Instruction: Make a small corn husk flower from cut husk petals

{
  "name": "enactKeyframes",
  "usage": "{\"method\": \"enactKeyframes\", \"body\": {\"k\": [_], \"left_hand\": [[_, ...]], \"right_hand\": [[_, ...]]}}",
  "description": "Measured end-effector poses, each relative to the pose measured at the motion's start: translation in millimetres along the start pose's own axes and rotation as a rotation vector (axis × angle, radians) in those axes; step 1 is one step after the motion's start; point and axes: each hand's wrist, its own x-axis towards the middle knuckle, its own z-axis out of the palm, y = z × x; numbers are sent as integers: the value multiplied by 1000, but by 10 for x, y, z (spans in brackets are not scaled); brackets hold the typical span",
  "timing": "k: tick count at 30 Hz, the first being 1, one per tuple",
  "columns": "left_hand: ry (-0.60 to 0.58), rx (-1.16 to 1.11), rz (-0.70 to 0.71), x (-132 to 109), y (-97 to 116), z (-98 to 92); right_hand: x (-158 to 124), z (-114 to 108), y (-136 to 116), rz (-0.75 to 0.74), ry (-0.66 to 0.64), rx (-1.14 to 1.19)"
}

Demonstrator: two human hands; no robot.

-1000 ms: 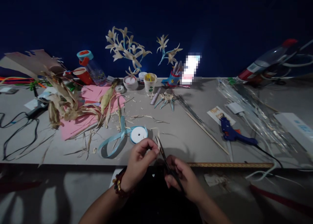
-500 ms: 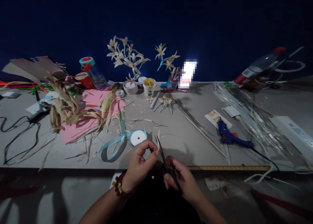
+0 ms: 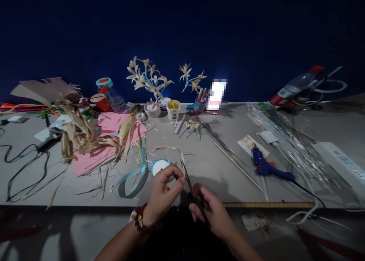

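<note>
Both hands work at the near edge of the surface (image 3: 216, 166). The left hand (image 3: 163, 195) pinches a pale strip (image 3: 181, 158) between thumb and fingertips. The right hand (image 3: 212, 212) grips scissors (image 3: 190, 186), blades at the strip, just in front of the ribbon spool (image 3: 160, 165).

On the craft table: two hands, one left hand (image 3: 161, 194) and one right hand (image 3: 212, 211); one pair of scissors (image 3: 191, 188); one strip of husk (image 3: 183, 158). Also counted: one ribbon spool (image 3: 160, 166), one blue glue gun (image 3: 266, 166), two flower sprays, the larger spray (image 3: 146, 76) and the smaller spray (image 3: 191, 78), one pink sheet (image 3: 94, 154), one white cup (image 3: 173, 109), one power strip (image 3: 339, 162), one bottle (image 3: 296, 84), one bead bracelet (image 3: 138, 219).
</note>
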Motion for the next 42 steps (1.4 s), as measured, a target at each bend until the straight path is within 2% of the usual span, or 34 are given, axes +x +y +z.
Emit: {"method": "enactKeyframes", "body": {"k": [10,20,25,31,37,42], "left_hand": [[-29,-122,-87,90,-28,-4],[-142,-222,-154,165,-118,-54],[-177,-201,-186,161,-237,-71],[-193,-132,-206,147,-284,-67],[-232,-142,-216,102,-185,34],[-238,-209,-197,51,-115,85]], "right_hand": [[70,-32,-20,1,-12,2],[96,-188,61,-49,-14,-134],[193,-275,91,-131,153,-421],[223,-511,-38,-105,373,-696],[131,-635,-96,-39,535,-793],[68,-746,-39,0,601,-798]]}}
